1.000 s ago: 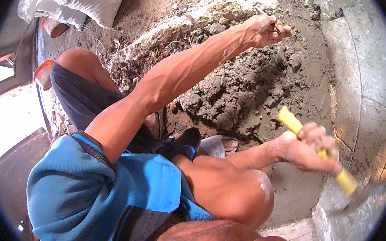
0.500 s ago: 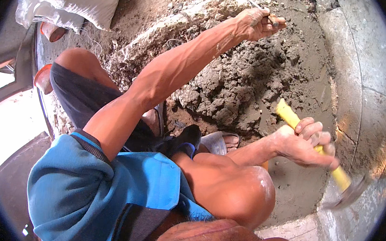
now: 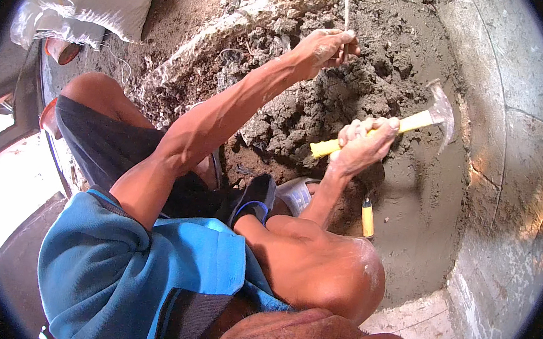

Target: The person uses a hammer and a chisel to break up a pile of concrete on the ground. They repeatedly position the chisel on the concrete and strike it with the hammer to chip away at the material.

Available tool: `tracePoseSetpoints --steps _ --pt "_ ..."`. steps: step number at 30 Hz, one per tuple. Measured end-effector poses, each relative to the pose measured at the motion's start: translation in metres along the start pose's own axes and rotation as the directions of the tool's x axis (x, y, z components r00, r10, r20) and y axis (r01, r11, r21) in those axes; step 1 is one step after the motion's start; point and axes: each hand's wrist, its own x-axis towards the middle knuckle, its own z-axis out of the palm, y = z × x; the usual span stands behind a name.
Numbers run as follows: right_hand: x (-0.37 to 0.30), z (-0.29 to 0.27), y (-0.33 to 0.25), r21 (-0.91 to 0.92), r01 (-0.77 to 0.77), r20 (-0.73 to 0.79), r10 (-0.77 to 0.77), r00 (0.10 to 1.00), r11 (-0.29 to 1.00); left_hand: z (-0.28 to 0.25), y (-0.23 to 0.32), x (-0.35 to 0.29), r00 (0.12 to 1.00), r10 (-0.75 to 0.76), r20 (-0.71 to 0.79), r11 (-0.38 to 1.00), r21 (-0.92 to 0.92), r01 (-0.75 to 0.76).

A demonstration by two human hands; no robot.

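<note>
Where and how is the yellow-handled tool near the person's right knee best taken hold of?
Probably by the middle of the yellow handle, pinched across its slim width, from above and the right: the smooth grey surface lies open there, while the right forearm and right knee crowd the left and near sides. Its working end is unclear.

Hammer (image 3: 416, 122): yellow handle, grey metal head, pale-smeared; gripped mid-handle in right hand (image 3: 366, 141), handle slanting, head at its right end. Thin straight rod (image 3: 347, 12), pale: held in left hand (image 3: 325, 48), visible length pointing away from person, apart from hammer.
</note>
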Motion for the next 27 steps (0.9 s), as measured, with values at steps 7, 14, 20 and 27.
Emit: tracePoseSetpoints --steps 7,14,20,27 --pt "-0.008 -0.005 -0.003 0.076 -0.107 0.06 0.102 0.993 0.991 0.001 -0.006 0.036 0.993 0.039 -0.116 0.992 -0.111 -0.052" --pt "-0.01 -0.011 0.001 0.079 -0.153 0.078 0.147 0.986 0.985 0.012 -0.013 0.011 0.981 -0.112 0.159 0.986 0.137 0.09" --pt "-0.01 -0.01 -0.009 0.066 -0.159 0.051 0.155 0.987 0.985 0.004 0.01 0.022 0.989 0.066 0.13 0.998 -0.027 -0.063" --pt "-0.02 0.002 -0.009 -0.021 -0.245 0.071 0.246 0.967 0.969 -0.003 0.023 0.05 0.998 0.062 0.006 0.964 -0.261 -0.058"
